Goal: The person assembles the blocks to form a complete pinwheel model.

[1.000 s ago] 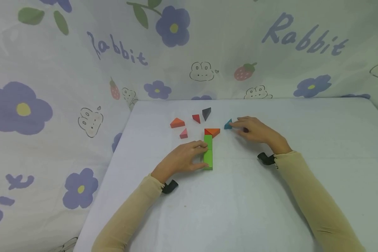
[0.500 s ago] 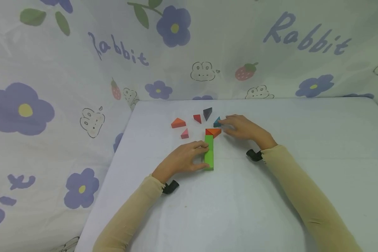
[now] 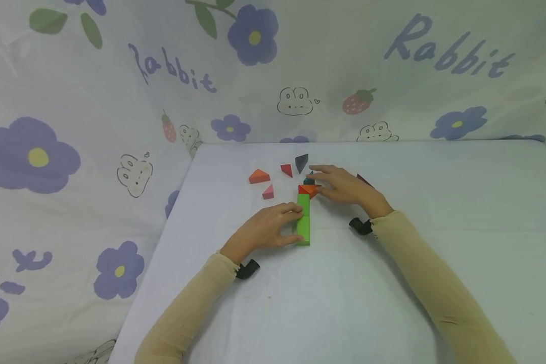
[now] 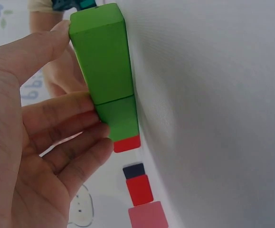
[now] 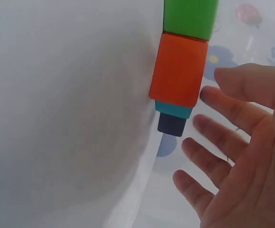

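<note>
Two green blocks (image 3: 303, 231) lie end to end in a line on the white table. My left hand (image 3: 265, 227) rests along their left side, thumb by the near corner and fingers against the side (image 4: 118, 118). At the line's far end sit a red triangular block (image 3: 302, 189) and an orange triangular block (image 3: 312, 192). Just behind them is a small blue triangular block (image 3: 309, 179), mostly hidden in the right wrist view by the orange block (image 5: 179, 69). My right hand (image 3: 346, 188) reaches over from the right, its fingertips at the blue block, its fingers spread (image 5: 218, 142).
Farther back lie a dark grey triangular block (image 3: 302, 163) and a red one (image 3: 287, 170). To the left are an orange one (image 3: 259, 176) and a pink one (image 3: 268, 192). A dark maroon block (image 3: 365, 180) shows behind my right hand. A patterned cloth (image 3: 255, 111) hangs behind.
My right hand has moved left, and the blue block has slid with it to just behind the orange and red blocks. The maroon block has come into sight. My left hand stays put.
</note>
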The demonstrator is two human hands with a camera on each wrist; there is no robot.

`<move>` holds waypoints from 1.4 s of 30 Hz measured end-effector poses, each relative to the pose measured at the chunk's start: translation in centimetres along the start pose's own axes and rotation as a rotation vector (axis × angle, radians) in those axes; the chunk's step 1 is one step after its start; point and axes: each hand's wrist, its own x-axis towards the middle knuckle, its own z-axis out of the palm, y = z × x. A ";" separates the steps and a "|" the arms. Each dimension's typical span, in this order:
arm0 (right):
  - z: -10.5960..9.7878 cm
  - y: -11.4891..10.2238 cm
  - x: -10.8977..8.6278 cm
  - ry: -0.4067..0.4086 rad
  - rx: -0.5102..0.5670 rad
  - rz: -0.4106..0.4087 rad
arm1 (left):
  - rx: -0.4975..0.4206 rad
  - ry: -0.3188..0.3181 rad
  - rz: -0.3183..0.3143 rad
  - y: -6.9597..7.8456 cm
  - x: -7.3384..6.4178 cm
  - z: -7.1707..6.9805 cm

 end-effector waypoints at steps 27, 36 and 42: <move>0.9 -1.0 0.1 -0.027 -0.006 -0.011 | 0.004 -0.017 -0.019 0.1 0.0 -0.2; 0.7 -1.4 0.0 -0.024 0.000 -0.005 | 0.009 0.007 -0.002 0.1 -0.1 -0.2; 0.7 -1.3 0.0 -0.026 -0.005 -0.004 | 0.001 0.013 -0.001 0.0 0.0 -0.1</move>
